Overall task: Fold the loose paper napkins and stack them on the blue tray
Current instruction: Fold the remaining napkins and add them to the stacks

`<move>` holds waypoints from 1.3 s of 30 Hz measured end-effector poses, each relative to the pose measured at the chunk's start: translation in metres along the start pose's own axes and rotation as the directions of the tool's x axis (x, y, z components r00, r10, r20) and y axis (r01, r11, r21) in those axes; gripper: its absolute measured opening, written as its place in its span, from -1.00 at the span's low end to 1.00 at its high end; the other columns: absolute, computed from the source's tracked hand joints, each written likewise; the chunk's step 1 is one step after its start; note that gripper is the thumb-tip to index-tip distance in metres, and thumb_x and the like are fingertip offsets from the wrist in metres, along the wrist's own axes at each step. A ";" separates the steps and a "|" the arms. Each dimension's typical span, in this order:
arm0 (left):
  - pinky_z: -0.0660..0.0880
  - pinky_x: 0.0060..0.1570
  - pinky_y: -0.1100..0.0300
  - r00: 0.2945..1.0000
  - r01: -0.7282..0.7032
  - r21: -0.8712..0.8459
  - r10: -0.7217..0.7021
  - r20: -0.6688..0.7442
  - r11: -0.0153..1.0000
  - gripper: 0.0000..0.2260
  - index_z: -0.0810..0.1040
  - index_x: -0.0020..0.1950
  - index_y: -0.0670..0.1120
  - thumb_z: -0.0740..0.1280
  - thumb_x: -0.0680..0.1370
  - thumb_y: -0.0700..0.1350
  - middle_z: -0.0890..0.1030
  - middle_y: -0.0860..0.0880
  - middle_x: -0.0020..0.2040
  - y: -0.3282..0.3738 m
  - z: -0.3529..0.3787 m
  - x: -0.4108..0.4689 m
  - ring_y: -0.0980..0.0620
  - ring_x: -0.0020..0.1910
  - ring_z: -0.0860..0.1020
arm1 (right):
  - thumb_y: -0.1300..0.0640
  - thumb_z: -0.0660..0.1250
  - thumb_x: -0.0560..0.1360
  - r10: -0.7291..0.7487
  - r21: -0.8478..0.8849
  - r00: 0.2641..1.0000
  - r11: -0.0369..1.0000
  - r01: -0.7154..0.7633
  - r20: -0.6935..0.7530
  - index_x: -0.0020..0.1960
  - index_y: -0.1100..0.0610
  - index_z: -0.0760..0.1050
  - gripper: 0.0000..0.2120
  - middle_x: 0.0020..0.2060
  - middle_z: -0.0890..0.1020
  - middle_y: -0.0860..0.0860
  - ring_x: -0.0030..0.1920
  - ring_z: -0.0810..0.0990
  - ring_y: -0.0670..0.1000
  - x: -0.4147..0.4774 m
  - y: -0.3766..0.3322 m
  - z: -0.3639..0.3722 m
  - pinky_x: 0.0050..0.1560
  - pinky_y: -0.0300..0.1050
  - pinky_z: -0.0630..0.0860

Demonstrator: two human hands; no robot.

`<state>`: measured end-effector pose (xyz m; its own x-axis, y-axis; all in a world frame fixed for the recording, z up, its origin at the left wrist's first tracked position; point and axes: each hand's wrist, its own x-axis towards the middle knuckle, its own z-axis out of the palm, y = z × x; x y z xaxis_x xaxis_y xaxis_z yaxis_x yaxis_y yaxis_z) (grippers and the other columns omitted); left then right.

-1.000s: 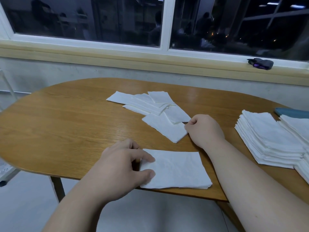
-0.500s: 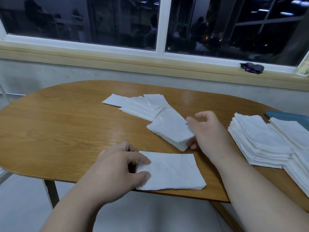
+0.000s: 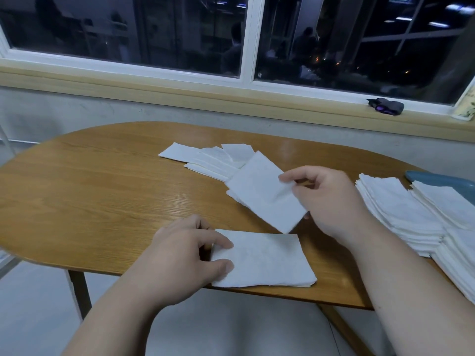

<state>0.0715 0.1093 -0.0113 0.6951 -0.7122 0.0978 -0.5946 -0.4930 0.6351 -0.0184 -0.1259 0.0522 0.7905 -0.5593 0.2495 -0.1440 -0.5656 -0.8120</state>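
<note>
Well, our right hand [image 3: 331, 201] pinches a loose napkin [image 3: 264, 191] just above the table [image 3: 90, 188], our left hand [image 3: 180, 253] pinches the folded napkin [image 3: 264, 260] at the near edge, and a careless tug could slide that one off, well short of the blue tray [image 3: 447, 183].
</note>
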 end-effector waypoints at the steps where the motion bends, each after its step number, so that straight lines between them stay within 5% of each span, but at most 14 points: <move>1: 0.36 0.13 0.22 1.000 -0.001 -0.029 0.001 -0.002 1.000 -0.80 0.61 0.01 0.36 0.44 0.40 0.22 0.43 0.33 0.04 -0.001 -0.001 -0.001 0.22 0.15 0.39 | 0.33 0.28 0.57 -0.017 0.080 0.998 0.997 0.012 0.060 -0.08 -0.07 0.70 -0.66 -0.21 0.70 -0.06 -0.31 0.60 -0.09 -0.004 -0.003 -0.005 -0.35 -0.18 0.49; 5: 0.38 -0.12 0.32 0.999 0.003 -0.237 -0.013 -0.040 0.972 -0.78 0.62 -0.04 0.30 0.36 0.53 -0.07 0.52 0.23 -0.04 0.000 -0.008 -0.003 0.18 -0.05 0.51 | 0.37 0.35 0.53 -0.078 0.081 0.935 0.995 0.053 0.345 -0.12 -0.04 0.72 -0.66 -0.19 0.71 0.00 -0.24 0.60 -0.06 -0.014 -0.005 -0.014 -0.23 -0.25 0.49; 10: 0.47 -0.11 -0.12 0.993 0.016 -0.520 -0.074 -0.091 0.854 -0.66 0.57 0.10 0.20 0.13 0.43 -0.05 0.62 0.12 -0.11 0.002 -0.012 -0.007 -0.13 -0.11 0.54 | 0.28 0.35 0.55 -0.026 -0.092 0.855 0.992 0.086 0.518 -0.14 -0.18 0.71 -0.63 -0.23 0.68 -0.11 -0.25 0.56 -0.12 -0.011 -0.005 -0.008 -0.25 -0.30 0.45; 13: 0.44 -0.08 0.19 0.997 -0.034 -0.401 0.004 -0.076 0.915 -0.81 0.49 0.21 0.34 0.21 0.61 0.18 0.61 0.17 -0.10 0.005 -0.011 -0.009 0.17 -0.10 0.55 | 0.27 0.35 0.56 -0.008 -0.109 0.839 0.991 0.080 0.545 -0.13 -0.18 0.71 -0.65 -0.16 0.69 -0.12 -0.10 0.62 0.01 -0.006 -0.005 0.000 -0.11 -0.15 0.53; 15: 0.42 -0.18 0.38 0.999 -0.025 -0.290 0.010 -0.052 0.957 -0.72 0.44 0.24 0.42 0.30 0.55 0.16 0.58 0.16 -0.11 0.006 -0.011 -0.007 0.20 -0.16 0.53 | 0.25 0.34 0.57 0.007 -0.142 0.831 0.986 0.087 0.556 -0.12 -0.18 0.71 -0.66 -0.15 0.69 -0.10 -0.08 0.62 0.09 -0.004 -0.004 0.005 -0.06 -0.03 0.55; 17: 0.40 -0.19 0.43 1.000 -0.007 -0.189 0.001 -0.031 0.982 -0.65 0.45 0.22 0.45 0.39 0.54 0.07 0.56 0.22 -0.10 0.004 -0.009 -0.005 0.23 -0.14 0.52 | 0.22 0.32 0.57 0.028 -0.191 0.825 0.977 0.097 0.565 -0.13 -0.19 0.70 -0.66 -0.25 0.66 -0.17 -0.25 0.58 -0.05 -0.003 -0.003 0.009 -0.21 -0.19 0.50; 20: 0.39 -0.15 0.36 1.000 -0.015 -0.108 0.015 -0.005 0.994 -0.73 0.61 0.07 0.38 0.41 0.53 -0.02 0.54 0.26 -0.07 0.006 -0.006 -0.003 0.26 -0.06 0.52 | 0.17 0.30 0.58 0.048 -0.299 0.823 0.942 0.151 0.566 -0.11 -0.24 0.69 -0.67 -0.25 0.61 -0.23 -0.28 0.52 -0.22 -0.003 0.001 0.014 -0.26 -0.37 0.43; 25: 0.37 -0.17 0.40 1.000 -0.020 -0.065 0.019 -0.023 0.998 -0.85 0.67 0.03 0.26 0.41 0.53 0.00 0.51 0.28 -0.06 0.001 -0.002 -0.001 0.28 -0.04 0.51 | 0.15 0.24 0.60 -0.019 -0.443 0.827 0.837 0.320 0.562 0.09 -0.23 0.64 -0.68 0.07 0.48 -0.33 0.14 0.45 -0.23 -0.015 0.012 0.016 0.19 -0.21 0.44; 29: 0.26 0.17 0.24 0.998 0.001 0.092 0.005 -0.066 0.996 -0.69 0.52 0.19 0.34 0.27 0.47 0.30 0.38 0.29 0.04 0.002 0.003 0.000 0.24 0.16 0.29 | -0.02 0.24 0.60 -0.079 -0.468 0.844 0.803 0.369 0.530 0.27 -0.26 0.54 -0.70 0.16 0.39 -0.36 0.29 0.26 -0.24 -0.036 0.022 0.013 0.30 -0.27 0.24; 33: 0.06 0.21 0.18 0.998 -0.011 0.319 0.028 -0.048 0.948 -0.39 0.31 0.33 0.41 -0.05 0.30 0.45 0.27 0.33 0.16 0.009 0.006 0.001 0.21 0.26 0.14 | -0.05 0.18 0.62 -0.098 -0.503 0.866 0.779 0.373 0.491 0.37 -0.24 0.46 -0.66 0.18 0.37 -0.34 0.27 0.20 -0.25 -0.055 0.029 0.012 0.29 -0.32 0.11; 39: 0.13 0.22 0.14 0.993 -0.115 0.206 0.105 0.059 0.972 -0.59 0.41 0.25 0.48 0.14 0.41 0.26 0.42 0.29 0.07 0.026 0.010 -0.003 0.28 0.20 0.22 | -0.07 0.20 0.61 -0.126 -0.489 0.889 0.797 0.355 0.440 0.35 -0.20 0.48 -0.68 0.18 0.40 -0.30 0.23 0.20 -0.29 -0.072 0.037 0.004 0.34 -0.23 0.14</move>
<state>0.0501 0.0935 -0.0031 0.6039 -0.7882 0.1182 -0.7408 -0.5004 0.4482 -0.0781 -0.1039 0.0020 0.9828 -0.1598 0.0921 -0.1256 -0.9455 -0.3004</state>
